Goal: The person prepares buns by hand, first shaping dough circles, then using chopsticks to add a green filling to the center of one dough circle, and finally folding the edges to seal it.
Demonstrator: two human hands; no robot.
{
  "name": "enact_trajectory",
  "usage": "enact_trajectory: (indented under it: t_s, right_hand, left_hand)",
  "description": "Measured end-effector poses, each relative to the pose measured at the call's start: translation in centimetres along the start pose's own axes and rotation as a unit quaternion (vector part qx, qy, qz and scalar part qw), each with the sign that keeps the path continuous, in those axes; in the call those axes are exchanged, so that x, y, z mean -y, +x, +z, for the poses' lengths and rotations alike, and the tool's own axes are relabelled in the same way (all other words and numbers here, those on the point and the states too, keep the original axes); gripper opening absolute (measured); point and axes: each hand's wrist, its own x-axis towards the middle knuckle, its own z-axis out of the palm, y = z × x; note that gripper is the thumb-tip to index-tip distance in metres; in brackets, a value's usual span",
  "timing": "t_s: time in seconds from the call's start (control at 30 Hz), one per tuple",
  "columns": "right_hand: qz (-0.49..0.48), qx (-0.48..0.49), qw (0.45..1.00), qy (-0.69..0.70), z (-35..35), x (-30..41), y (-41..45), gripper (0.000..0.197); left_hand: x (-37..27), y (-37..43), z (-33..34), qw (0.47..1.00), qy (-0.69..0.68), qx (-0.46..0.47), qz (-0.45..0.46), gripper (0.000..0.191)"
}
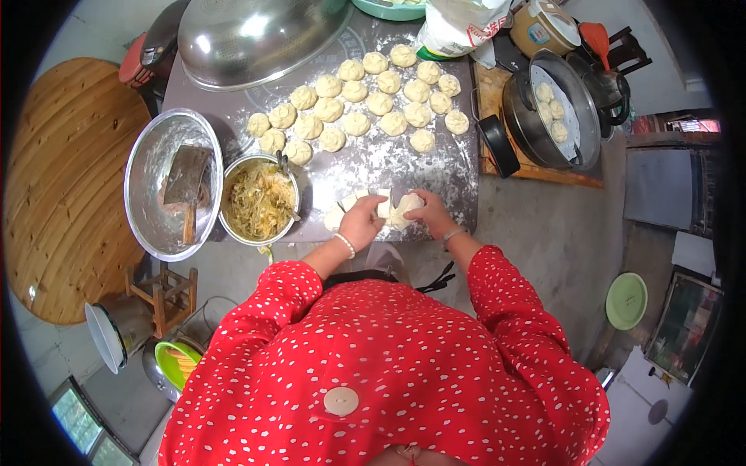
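Observation:
Cut pieces of pale dough [348, 202] lie near the front edge of a floured table. My left hand [363, 221] has its fingers on one upright piece [384, 204] of the dough. A whitish dough piece [411, 202] is pinched in my right hand [432, 214], close beside the others. Beyond my hands stand rows of pleated filled buns [356, 123] on the flour. To the left, a metal bowl of chopped vegetable filling [260, 199] holds a utensil. Farther left, a cleaver [186, 175] rests in a large steel basin [133, 192].
A big perforated metal colander [262, 35] lies upside down at the back left. At the back stands a flour bag [460, 29]. Right of the table, a steamer pot [520, 116] with several buns sits on a wooden surface [559, 176], its black handle pointing towards the table.

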Motion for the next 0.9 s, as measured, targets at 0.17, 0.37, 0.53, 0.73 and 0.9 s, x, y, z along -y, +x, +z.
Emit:
enact_trajectory:
  t_s: [0.17,0.37,0.53,0.73,0.9]
  right_hand:
    - [0.027,-0.04,0.997,0.057,2.1,-0.4,-0.2,0.046]
    - [0.001,-0.104,0.971,0.216,0.4,-1.5,-0.4,0.047]
    - [-0.053,-0.168,0.957,0.232,-5.7,2.2,-1.8,0.045]
    - [0.042,-0.126,0.989,0.068,-7.3,3.7,-3.8,0.054]
    - [-0.004,-0.145,0.984,-0.106,-6.6,2.0,-2.3,0.054]
  left_hand:
    - [-0.7,0.8,0.7,0.992,0.096,0.035,0.078,0.065]
    - [-0.3,1.7,0.9,0.963,0.217,0.127,0.099,0.048]
    - [0.0,1.6,1.6,0.912,0.362,0.136,0.136,0.03]
    - [0.2,3.3,2.1,0.919,0.355,0.131,0.114,0.031]
    - [0.4,3.8,0.2,0.953,0.251,0.077,0.148,0.031]
